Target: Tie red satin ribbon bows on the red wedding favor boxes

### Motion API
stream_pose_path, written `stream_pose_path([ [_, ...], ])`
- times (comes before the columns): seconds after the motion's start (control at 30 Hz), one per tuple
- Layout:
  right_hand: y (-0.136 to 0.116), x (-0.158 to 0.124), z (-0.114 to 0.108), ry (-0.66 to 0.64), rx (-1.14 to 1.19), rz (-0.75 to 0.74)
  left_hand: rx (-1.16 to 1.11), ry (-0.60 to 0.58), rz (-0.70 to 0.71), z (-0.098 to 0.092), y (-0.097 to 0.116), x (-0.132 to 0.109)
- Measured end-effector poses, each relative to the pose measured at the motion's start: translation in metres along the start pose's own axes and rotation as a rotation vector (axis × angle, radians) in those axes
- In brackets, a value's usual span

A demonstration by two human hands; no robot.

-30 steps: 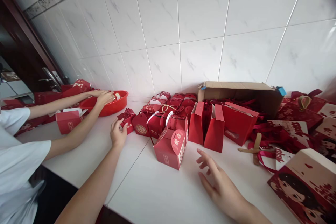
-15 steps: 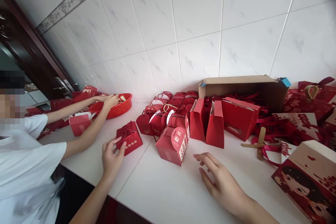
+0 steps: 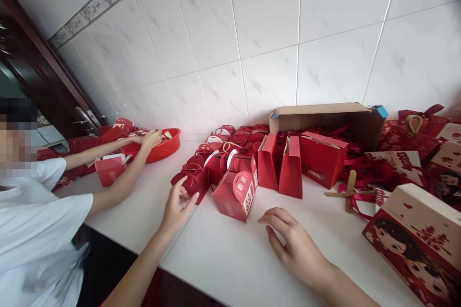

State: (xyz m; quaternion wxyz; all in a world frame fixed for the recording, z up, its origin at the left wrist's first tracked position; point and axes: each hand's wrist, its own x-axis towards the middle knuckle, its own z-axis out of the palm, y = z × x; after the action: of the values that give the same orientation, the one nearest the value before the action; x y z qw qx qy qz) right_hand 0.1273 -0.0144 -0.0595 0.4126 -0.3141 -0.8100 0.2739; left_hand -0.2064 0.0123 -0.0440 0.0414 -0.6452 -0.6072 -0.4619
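My left hand [image 3: 177, 207] touches the near side of a small dark red gift box [image 3: 196, 180] tied with cord. Its thumb and fingers are apart and rest against the box rather than wrapping round it. This box stands at the near left end of several similar tied boxes [image 3: 236, 139]. Just right of it is a lighter red gift box [image 3: 230, 196] with a rounded flap and gold print, standing free. My right hand [image 3: 288, 240] hovers over the white table [image 3: 230, 259], fingers loosely curved and apart, with nothing in them.
Two tall red boxes [image 3: 291, 168] and a wider red box [image 3: 322, 160] stand before a cardboard carton [image 3: 324, 110]. Red ribbons and printed bags lie right, beside a large printed box [image 3: 414, 240]. At left, a co-worker's hands [image 3: 153, 139] reach into a red basin [image 3: 162, 148].
My left hand has moved right and away from me, and the dark red box has slid with it up to the row. The right hand stays nearly where it was.
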Motion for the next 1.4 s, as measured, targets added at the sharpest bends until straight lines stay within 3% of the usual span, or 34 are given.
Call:
stream_pose_path([
  [0.1,0.002,0.001,-0.002,0.029,-0.009,-0.007,0.133,0.097,0.103,-0.001,0.033,-0.014],
  [0.17,0.004,0.001,-0.004,0.048,-0.027,-0.011,0.073,0.022,0.162,0.006,0.062,-0.022],
  [0.3,0.010,0.000,-0.006,0.068,-0.061,-0.013,0.046,-0.077,0.228,0.043,0.113,-0.027],
  [0.43,0.011,-0.002,-0.008,0.074,-0.059,-0.005,0.072,-0.066,0.205,0.067,0.136,-0.032],
  [0.57,0.009,0.000,-0.009,0.097,-0.043,-0.005,0.080,-0.047,0.197,0.045,0.136,-0.049],
  [0.67,0.009,0.001,-0.008,0.094,-0.038,0.005,0.154,0.006,0.160,0.022,0.119,-0.055],
  [0.73,0.009,0.001,-0.006,0.086,-0.037,0.009,0.214,0.057,0.131,0.016,0.102,-0.051],
  [0.9,0.009,0.002,-0.004,0.089,-0.072,0.032,0.291,0.053,0.182,0.035,0.061,-0.025],
  [1.03,0.010,0.003,-0.005,0.098,-0.088,0.058,0.281,-0.005,0.217,0.049,0.049,-0.010],
  [1.23,0.009,0.003,-0.006,0.135,-0.109,0.080,0.212,-0.043,0.208,0.041,0.047,-0.004],
  [1.3,0.009,0.004,-0.007,0.169,-0.126,0.084,0.217,0.017,0.204,0.039,0.057,-0.004],
  [1.4,0.015,0.006,-0.008,0.207,-0.151,0.098,0.224,0.170,0.253,0.044,0.089,-0.001],
])
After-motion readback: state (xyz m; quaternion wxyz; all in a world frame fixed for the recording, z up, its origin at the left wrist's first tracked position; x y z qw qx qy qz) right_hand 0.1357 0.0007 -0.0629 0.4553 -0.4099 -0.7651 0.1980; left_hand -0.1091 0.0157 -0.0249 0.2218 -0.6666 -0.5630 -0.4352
